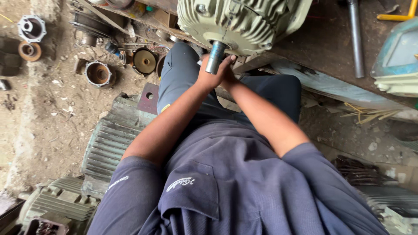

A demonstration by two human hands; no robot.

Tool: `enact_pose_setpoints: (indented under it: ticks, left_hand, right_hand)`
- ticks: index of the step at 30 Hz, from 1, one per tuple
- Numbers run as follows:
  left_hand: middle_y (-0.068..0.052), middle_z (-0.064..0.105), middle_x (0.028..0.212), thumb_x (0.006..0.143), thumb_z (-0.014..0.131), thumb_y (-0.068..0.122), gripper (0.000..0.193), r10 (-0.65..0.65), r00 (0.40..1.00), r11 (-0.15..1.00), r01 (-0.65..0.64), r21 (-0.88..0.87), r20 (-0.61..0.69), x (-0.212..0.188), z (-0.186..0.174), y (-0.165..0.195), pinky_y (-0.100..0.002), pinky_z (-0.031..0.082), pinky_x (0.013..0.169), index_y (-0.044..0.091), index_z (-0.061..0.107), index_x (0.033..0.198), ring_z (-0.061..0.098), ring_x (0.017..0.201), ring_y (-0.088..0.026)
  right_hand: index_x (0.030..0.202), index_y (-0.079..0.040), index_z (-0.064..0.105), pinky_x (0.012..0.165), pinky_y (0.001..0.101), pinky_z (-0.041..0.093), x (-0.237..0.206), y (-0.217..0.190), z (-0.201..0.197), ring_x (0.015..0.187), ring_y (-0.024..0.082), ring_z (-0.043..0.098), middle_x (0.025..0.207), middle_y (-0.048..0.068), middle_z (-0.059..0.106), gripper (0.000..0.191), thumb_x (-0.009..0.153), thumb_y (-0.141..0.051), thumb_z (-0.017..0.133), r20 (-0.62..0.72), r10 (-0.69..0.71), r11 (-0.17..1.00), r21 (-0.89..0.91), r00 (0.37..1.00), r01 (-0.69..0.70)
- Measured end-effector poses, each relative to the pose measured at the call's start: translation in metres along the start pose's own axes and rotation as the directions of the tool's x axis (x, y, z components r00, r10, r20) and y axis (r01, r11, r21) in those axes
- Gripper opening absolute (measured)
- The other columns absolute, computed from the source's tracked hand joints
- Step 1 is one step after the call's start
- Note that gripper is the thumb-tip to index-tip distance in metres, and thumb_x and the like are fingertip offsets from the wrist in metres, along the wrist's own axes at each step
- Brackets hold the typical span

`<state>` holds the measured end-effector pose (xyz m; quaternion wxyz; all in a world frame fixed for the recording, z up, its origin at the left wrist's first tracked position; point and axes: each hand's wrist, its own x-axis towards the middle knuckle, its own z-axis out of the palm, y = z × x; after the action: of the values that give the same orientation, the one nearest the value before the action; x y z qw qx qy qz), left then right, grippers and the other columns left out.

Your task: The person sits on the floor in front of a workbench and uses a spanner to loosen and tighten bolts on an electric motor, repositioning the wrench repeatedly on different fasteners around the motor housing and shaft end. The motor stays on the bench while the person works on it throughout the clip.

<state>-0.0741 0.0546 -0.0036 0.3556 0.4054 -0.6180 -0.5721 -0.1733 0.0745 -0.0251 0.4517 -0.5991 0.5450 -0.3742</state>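
Observation:
A pale green finned electric motor (244, 19) lies on a workbench (326, 43) at the top, its steel shaft (216, 56) sticking out toward me. My left hand (211, 74) is wrapped around the shaft from below. My right hand (230, 73) sits against the left one at the shaft, mostly hidden behind it; its grip cannot be made out. Both forearms reach up from my dark blue shirt.
Round metal end caps and rings (99, 74) lie on the dirt floor at the left. A grey finned motor housing (109, 143) is beside my leg, another (56, 204) at bottom left. A steel pipe (356, 39) and a teal casing (398, 56) rest on the bench.

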Motion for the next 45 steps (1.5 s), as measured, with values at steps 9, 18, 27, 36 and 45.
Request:
enact_pose_setpoints:
  ticks: [9, 18, 27, 36, 45]
  left_hand:
    - [-0.008, 0.072, 0.085, 0.095, 0.073, 0.036, 0.034, -0.304, 0.931, 0.923, 0.341, -0.181, 0.203, -0.023, -0.016, -0.006, -0.036, 0.057, 0.07, 0.005, 0.07, 0.108, 0.069, 0.076, -0.021]
    - [-0.007, 0.07, 0.104, 0.102, 0.059, 0.046, 0.043, -0.285, 0.814, 0.55, 0.571, -0.609, 0.506, -0.007, 0.0, -0.001, -0.035, 0.054, 0.074, 0.008, 0.062, 0.123, 0.065, 0.084, -0.016]
    - [-0.005, 0.071, 0.102, 0.104, 0.051, 0.051, 0.044, -0.274, 0.841, 0.631, 0.523, -0.573, 0.466, 0.002, 0.013, 0.011, -0.034, 0.056, 0.074, 0.009, 0.061, 0.111, 0.063, 0.08, -0.015]
    - [-0.004, 0.067, 0.085, 0.097, 0.071, 0.04, 0.036, -0.294, 0.955, 0.88, 0.287, -0.378, 0.041, -0.001, 0.021, 0.016, -0.029, 0.05, 0.063, 0.005, 0.067, 0.107, 0.059, 0.069, -0.01]
    - [-0.005, 0.066, 0.087, 0.099, 0.067, 0.037, 0.035, -0.307, 0.945, 0.9, 0.326, -0.288, 0.111, -0.006, 0.016, 0.025, -0.03, 0.053, 0.063, 0.004, 0.066, 0.113, 0.063, 0.074, -0.012]
  right_hand:
    - [0.115, -0.011, 0.071, 0.08, 0.0494, 0.052, -0.064, -0.029, -0.069, 0.098, 0.04, 0.066, 0.11, 0.017, 0.067, 0.022, 0.098, -0.022, 0.062, -0.044, 0.128, 0.777, -0.616, 0.991, -0.128]
    - [0.103, -0.004, 0.068, 0.085, 0.0484, 0.053, -0.162, -0.119, -0.131, 0.094, 0.036, 0.067, 0.099, 0.013, 0.07, 0.011, 0.1, -0.015, 0.071, -0.222, -0.21, 0.622, -0.782, 0.952, -0.045]
    - [0.092, -0.008, 0.069, 0.082, 0.0461, 0.05, -0.146, -0.159, -0.149, 0.092, 0.031, 0.066, 0.093, 0.009, 0.072, 0.013, 0.097, -0.02, 0.072, -0.205, -0.16, 0.421, -0.899, 0.966, -0.121]
    - [0.103, -0.011, 0.074, 0.086, 0.0471, 0.052, -0.029, -0.051, -0.065, 0.096, 0.036, 0.068, 0.104, 0.018, 0.072, 0.027, 0.093, -0.036, 0.071, -0.146, 0.524, 0.7, -0.488, 0.839, -0.522]
    - [0.098, -0.001, 0.063, 0.08, 0.0459, 0.055, -0.019, -0.029, -0.046, 0.096, 0.037, 0.071, 0.098, 0.022, 0.073, 0.017, 0.094, -0.017, 0.057, -0.016, 0.397, 0.837, -0.403, 0.918, -0.37]
